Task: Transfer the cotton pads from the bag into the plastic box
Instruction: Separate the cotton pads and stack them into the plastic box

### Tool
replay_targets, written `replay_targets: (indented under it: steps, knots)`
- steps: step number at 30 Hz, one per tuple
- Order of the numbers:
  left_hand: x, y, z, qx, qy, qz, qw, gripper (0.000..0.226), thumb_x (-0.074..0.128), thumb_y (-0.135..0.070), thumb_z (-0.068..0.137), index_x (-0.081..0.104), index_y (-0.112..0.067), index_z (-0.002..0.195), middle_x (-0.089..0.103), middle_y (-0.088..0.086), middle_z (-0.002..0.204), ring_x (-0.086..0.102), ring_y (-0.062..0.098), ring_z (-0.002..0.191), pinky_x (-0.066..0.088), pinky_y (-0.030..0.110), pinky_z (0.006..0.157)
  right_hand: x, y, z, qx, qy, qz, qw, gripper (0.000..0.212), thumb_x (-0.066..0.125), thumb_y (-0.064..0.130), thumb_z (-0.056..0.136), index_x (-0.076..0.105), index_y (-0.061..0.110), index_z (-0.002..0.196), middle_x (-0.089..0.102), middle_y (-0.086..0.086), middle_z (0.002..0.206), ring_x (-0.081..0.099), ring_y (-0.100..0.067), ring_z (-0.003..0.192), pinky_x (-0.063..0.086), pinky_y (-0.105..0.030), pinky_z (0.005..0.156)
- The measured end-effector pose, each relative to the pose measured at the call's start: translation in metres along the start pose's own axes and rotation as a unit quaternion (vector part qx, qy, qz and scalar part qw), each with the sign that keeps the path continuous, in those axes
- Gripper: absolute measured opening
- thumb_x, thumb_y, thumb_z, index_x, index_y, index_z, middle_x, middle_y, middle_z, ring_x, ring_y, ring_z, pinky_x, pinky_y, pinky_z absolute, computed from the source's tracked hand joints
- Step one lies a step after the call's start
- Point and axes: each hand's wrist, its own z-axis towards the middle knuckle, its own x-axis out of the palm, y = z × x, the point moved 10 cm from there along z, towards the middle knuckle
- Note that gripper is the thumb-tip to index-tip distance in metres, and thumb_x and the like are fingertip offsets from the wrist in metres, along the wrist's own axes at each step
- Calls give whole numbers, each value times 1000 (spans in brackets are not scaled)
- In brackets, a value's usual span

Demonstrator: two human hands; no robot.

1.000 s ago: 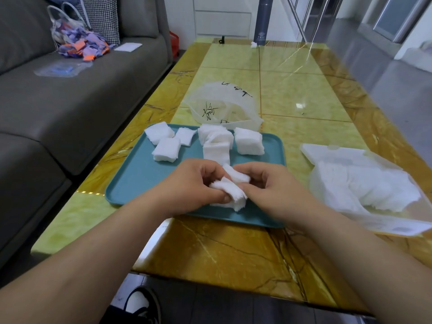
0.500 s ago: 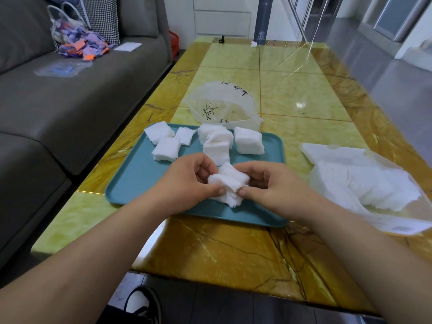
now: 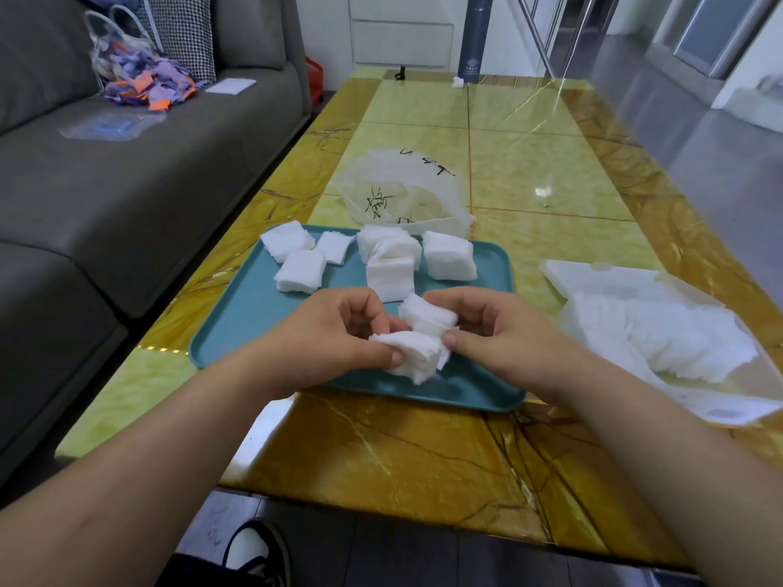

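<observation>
Cotton pads (image 3: 417,349): fanned stack above tray (image 3: 237,328) near edge, between both hands
Left hand (image 3: 334,336): pinches stack's left side
Right hand (image 3: 491,328): pinches stack's right side

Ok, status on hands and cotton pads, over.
Left hand and right hand grip one cotton pad stack over tray. More stacks behind. Nothing blocking.

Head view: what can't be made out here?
Pad stack: pad count unreadable; left hand and right hand pinch it and cover its sides.
Translucent container: contents blurred by its cloudy wall; near edge behind the stacks on the tray.
Bag: far side cut by the right frame edge.
Bottle: top cut off, label too small.
</observation>
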Motion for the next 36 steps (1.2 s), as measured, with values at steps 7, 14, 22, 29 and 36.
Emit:
replay_targets:
  steps: [7,14,22,29,36]
  knots:
    - [1,-1,3,23,-8,49,998,25,91,-8,73,71,-7,88,77,14,100,74,21,89,59,33,85,2,6,-1,-5,-30,-38,999,39,69,5,94,72,27,127,78,15,115,73,-5,108,57,-39,104]
    - [2,0,9,25,-73,52,996,24,91,-13,75,71,-8,88,75,5,79,62,4,64,49,13,60,6,10,-6,-2,12,-26,1000,56,62,-13,89,70,26,128,78,5,120,74,-11,112,58,-35,102]
    - [-1,0,13,25,-69,214,974,67,94,-37,65,60,-45,122,63,-9,98,58,3,68,45,18,62,14,17,-8,-17,2,-140,990,54,67,-3,90,65,29,133,71,11,121,69,-4,109,50,-11,95]
    - [2,0,14,26,-87,235,968,30,85,-44,75,71,-24,92,58,-5,66,49,6,56,40,27,57,-5,-2,-11,61,-139,-78,985,59,74,3,88,60,17,144,69,1,129,67,-9,115,51,-19,103]
    - [9,1,13,12,-78,169,982,46,91,-37,72,67,-31,111,64,-12,63,55,-3,51,38,10,50,-2,4,-21,65,-179,-31,981,49,67,-1,95,62,11,142,72,8,127,67,-1,112,48,-15,101]
